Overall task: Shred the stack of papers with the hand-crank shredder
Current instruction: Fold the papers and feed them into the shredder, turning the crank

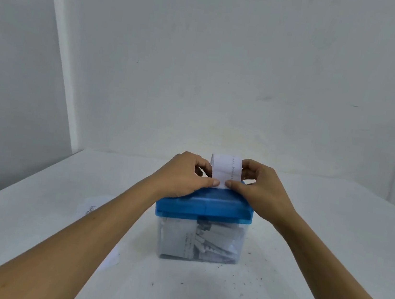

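Arms outstretched; left hand [183, 173] and right hand [262, 186] pinch paper [225, 169]

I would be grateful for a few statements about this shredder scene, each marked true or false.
1. The left hand and right hand both pinch the paper. True.
2. The lid is red. False: it is blue.
3. The bin holds shreds. True.
4. The paper lies flat inside the bin. False: it stands upright above the lid.
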`<state>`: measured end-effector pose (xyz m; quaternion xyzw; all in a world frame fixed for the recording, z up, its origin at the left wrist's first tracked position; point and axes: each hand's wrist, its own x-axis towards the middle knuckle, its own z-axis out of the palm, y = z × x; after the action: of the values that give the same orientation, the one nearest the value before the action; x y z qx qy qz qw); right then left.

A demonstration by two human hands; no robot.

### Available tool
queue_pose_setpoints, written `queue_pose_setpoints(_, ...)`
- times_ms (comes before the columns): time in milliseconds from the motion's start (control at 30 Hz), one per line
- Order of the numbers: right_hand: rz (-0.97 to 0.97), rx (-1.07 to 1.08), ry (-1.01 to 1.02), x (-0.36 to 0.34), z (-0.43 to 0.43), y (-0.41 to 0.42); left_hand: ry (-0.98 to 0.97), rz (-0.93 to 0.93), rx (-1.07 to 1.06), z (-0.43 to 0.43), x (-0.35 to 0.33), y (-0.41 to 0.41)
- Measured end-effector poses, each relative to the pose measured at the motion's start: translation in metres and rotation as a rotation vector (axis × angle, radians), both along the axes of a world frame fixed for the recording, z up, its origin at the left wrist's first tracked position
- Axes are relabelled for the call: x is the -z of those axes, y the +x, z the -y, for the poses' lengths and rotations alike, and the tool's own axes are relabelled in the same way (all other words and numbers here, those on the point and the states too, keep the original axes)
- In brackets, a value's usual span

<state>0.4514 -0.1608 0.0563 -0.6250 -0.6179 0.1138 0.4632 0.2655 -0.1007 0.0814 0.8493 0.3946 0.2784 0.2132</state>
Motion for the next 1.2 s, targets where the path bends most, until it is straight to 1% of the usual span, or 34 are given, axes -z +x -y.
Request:
queue_pose_setpoints(267, -0.040, -0.019, -0.018, -0.002, 0.007, 0.003, 0.004, -0.010, 0.014, 0.001, 0.003, 0.003)
queue_pose_setpoints(400, -0.070, 0.051, 0.106, 0.013, 0.024, 0.013, -0.021, -0.003, 0.011, 0.001, 0.003, 0.003)
queue_pose_setpoints(467, 0.021, 0.063, 0.105, 0.032, 0.035, 0.020, -0.028, -0.008, 0.003, 0.002, 0.003, 0.003)
queue_pose_setpoints(567, 0.244, 0.000, -0.061, 0.063, 0.043, 0.022, -0.031, -0.015, -0.009, 0.003, 0.004, 0.004)
queue_pose_setpoints(600, 0.287, -0.019, -0.097, 0.072, 0.042, 0.021, -0.030, -0.016, -0.012, 0.003, 0.004, 0.004)
queue_pose_setpoints(733, 0.335, -0.043, -0.074, 0.087, 0.032, 0.023, -0.022, -0.029, -0.025, 0.004, 0.003, 0.005)
queue_pose_setpoints(867, 0.467, -0.049, -0.061, 0.091, 0.030, 0.024, -0.019, -0.046, -0.034, 0.004, 0.003, 0.006)
queue_pose_setpoints(1000, 0.458, -0.039, -0.046, 0.098, 0.030, 0.018, -0.010, -0.068, -0.037, 0.005, 0.001, 0.006)
queue_pose_setpoints(1200, 0.533, 0.031, -0.082, 0.087, 0.030, 0.012, -0.019, -0.091, -0.031, 0.001, 0.006, 0.007)
